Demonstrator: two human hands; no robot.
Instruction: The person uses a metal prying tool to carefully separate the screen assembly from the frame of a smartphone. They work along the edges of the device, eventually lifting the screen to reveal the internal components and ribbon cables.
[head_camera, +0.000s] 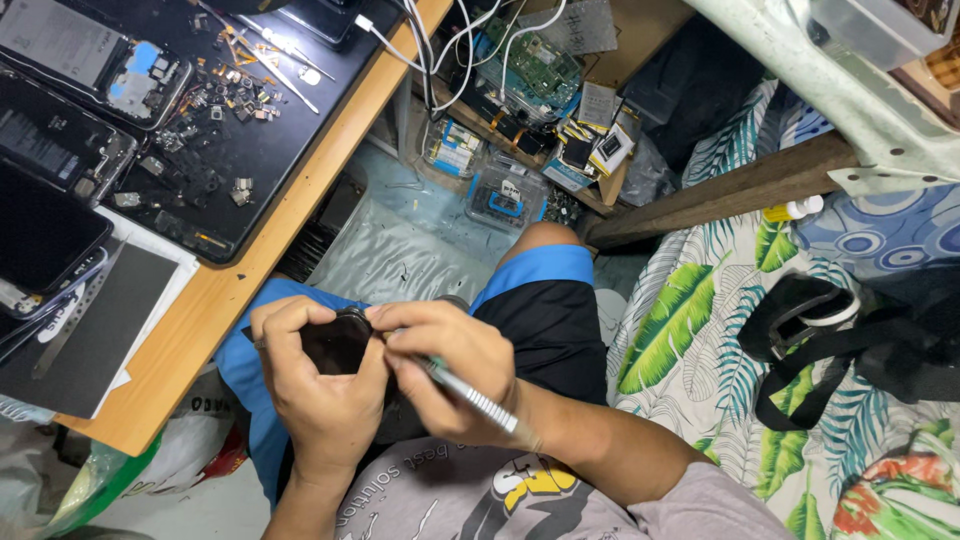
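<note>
L hand (315, 385) gripping phone (338, 343), R hand (450, 370) w/ screwdriver (472, 397)

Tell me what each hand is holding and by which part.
The left hand cups a small dark round-cornered device by its edges and underside. The right hand grips a slim metal tool near its working end, the tip hidden against the device.

A small dark phone (338, 343) held over the lap, a slim silver tool (478, 398) pressed to its edge.
</note>
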